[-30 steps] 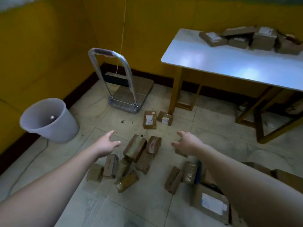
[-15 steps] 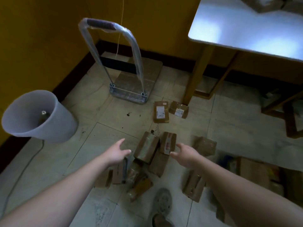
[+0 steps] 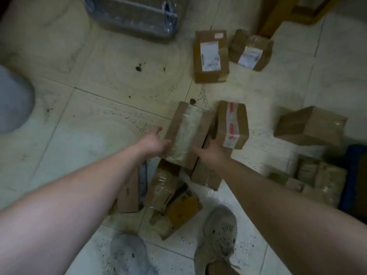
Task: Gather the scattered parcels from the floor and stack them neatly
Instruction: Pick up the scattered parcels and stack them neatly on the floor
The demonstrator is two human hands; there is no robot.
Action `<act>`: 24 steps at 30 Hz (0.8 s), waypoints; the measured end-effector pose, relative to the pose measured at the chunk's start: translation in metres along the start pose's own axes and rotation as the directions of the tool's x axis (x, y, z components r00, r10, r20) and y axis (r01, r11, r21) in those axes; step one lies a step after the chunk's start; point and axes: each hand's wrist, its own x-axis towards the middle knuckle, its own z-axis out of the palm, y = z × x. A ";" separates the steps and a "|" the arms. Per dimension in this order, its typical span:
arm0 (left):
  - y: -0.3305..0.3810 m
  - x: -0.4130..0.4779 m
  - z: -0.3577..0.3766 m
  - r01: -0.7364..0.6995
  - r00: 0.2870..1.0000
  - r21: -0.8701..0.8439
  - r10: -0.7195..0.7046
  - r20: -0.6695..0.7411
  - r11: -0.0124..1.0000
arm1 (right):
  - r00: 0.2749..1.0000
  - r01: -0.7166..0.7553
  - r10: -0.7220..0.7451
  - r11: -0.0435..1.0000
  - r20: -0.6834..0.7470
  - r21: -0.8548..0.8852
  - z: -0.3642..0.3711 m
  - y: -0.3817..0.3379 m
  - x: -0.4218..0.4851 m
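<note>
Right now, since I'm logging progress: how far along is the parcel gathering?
Done: no stack shows in view. In hand: the left hand and right hand reach either side of the clear-taped parcel, apparently not yet lifted. Left: the red-taped parcel beside it, the labelled parcel farther off, and others scattered on the floor.

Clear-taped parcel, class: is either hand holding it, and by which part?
No firm hold shows. The left hand and right hand, both open, flank the clear-taped parcel at its near end, one per long side.
</note>
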 end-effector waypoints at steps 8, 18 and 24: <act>-0.046 0.060 0.060 0.012 0.999 -0.280 -0.003 0.033 0.960 | 0.993 -0.079 0.091 0.985 -0.072 0.155 0.052 0.046 0.062; 0.008 -0.111 -0.062 -0.095 0.995 -0.459 0.100 -0.012 0.884 | 0.984 0.096 -0.050 0.960 -0.173 0.264 0.022 -0.068 -0.137; 0.053 -0.266 -0.155 -0.251 0.962 -0.391 0.274 0.002 0.886 | 0.920 0.257 -0.173 0.943 -0.352 0.210 0.000 -0.133 -0.321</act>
